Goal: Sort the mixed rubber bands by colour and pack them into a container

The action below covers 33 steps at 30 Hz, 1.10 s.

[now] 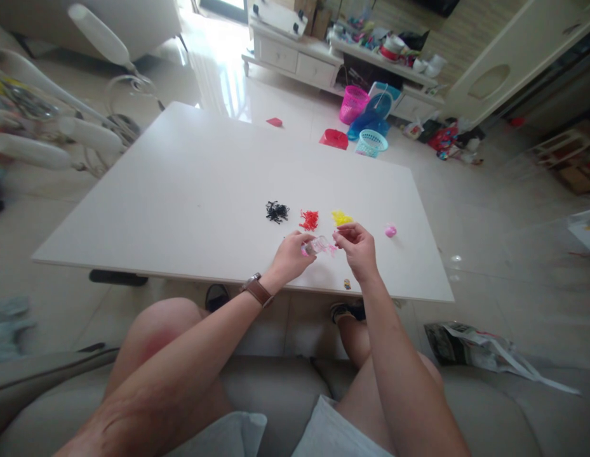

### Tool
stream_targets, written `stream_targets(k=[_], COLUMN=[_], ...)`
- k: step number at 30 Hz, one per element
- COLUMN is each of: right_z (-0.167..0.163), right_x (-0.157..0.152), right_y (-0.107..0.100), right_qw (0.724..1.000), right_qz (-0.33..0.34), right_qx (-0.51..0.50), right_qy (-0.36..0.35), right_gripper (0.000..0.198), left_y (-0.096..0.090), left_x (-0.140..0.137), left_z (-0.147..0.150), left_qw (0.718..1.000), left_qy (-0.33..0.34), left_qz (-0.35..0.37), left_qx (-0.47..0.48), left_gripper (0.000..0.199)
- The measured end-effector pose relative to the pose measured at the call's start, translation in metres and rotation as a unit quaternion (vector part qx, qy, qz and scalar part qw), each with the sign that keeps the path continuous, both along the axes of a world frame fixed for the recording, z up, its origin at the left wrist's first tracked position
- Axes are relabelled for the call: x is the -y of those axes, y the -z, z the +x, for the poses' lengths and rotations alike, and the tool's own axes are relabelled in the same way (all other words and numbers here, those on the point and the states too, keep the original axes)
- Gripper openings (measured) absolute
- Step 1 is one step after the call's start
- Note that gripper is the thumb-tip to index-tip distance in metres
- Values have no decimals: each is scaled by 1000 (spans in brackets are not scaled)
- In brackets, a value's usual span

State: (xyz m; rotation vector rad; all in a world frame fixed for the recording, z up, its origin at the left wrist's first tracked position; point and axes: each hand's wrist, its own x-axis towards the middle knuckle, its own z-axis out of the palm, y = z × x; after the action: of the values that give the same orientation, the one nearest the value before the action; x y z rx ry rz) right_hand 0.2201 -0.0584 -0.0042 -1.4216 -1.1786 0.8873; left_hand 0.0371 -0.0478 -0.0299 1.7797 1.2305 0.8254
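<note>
Gripping a clear container (317, 245), the left hand (293, 255) has its fingers wrapped around it over the worktop (152, 190), pink pieces (331, 251) just beside it! The right hand (360, 251) bunches its fingers close by, whether holding anything I can't tell, yellow pieces (341, 218) just beyond.

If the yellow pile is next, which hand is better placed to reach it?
Probably the right hand: it is close beside the yellow pile; the left hand is farther off, holding a clear container.
</note>
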Motion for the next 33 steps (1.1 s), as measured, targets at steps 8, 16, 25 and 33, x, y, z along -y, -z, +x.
stream_targets(k=[8,16,25,33], right_z=[-3,9,-7,36], right_x=[7,3,16,-2], right_y=[-3,-3,10,18], right_qw=[998,990,977,982], right_qz=[-24,-31,-40,-55], right_qx=[25,139,137,179], right_qy=[-45,16,-161,32], right_gripper=[31,18,38,39], left_y=[-2,-15,-18,14], left_x=[1,-15,-13,-23], left_z=[8,-6,3,34], left_qw=[1000,997,991,998], left_qy=[13,-54,24,28], left_qz=[4,-15,-42,-45], left_qx=[0,47,125,46], left_gripper=[32,24,20,38])
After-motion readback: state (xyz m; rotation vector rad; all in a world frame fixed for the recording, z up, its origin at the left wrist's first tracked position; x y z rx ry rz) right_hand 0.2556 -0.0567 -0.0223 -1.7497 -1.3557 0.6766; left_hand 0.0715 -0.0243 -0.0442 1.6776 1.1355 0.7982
